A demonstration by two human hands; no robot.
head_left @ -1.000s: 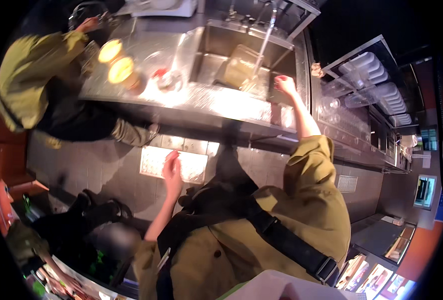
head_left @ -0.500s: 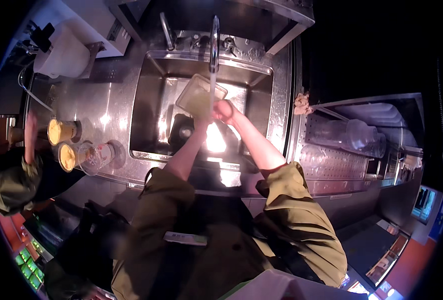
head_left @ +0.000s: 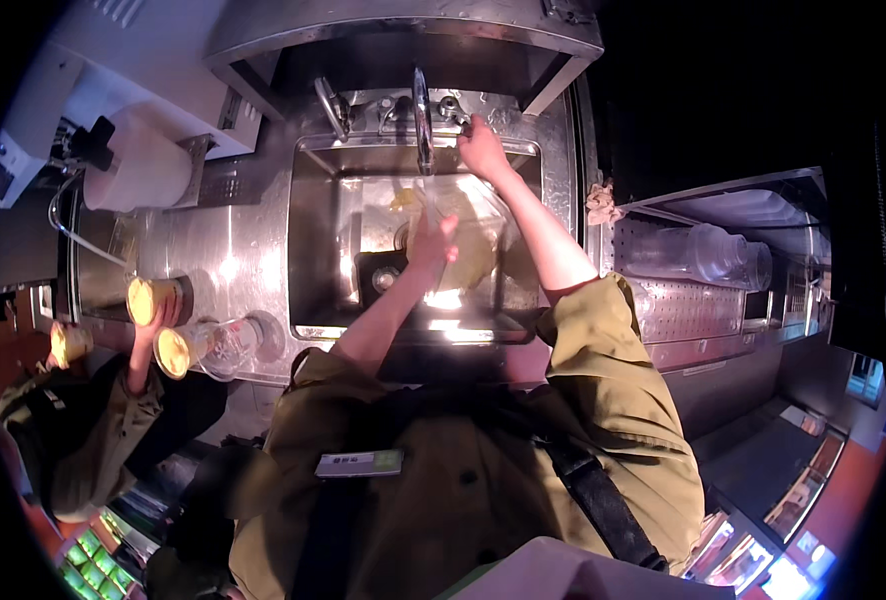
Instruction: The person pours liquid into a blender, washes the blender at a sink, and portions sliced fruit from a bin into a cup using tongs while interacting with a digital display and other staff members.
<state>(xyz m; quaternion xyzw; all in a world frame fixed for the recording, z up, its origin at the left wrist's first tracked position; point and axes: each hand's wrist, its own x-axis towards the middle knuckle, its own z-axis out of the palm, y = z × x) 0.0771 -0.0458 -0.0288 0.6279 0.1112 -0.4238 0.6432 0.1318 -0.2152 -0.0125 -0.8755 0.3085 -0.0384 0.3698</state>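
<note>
Head view looks down into a steel sink [head_left: 313, 240] set in the desk, where a pale yellowish container [head_left: 473, 245] lies under the faucet [head_left: 422, 120], straight ahead of the person. The left hand [head_left: 431, 245] is closed on its near rim; the right hand [head_left: 483, 150], farther off, grips the tap handle [head_left: 455, 118]. Glare and running water blur the container's outline and long axis.
</note>
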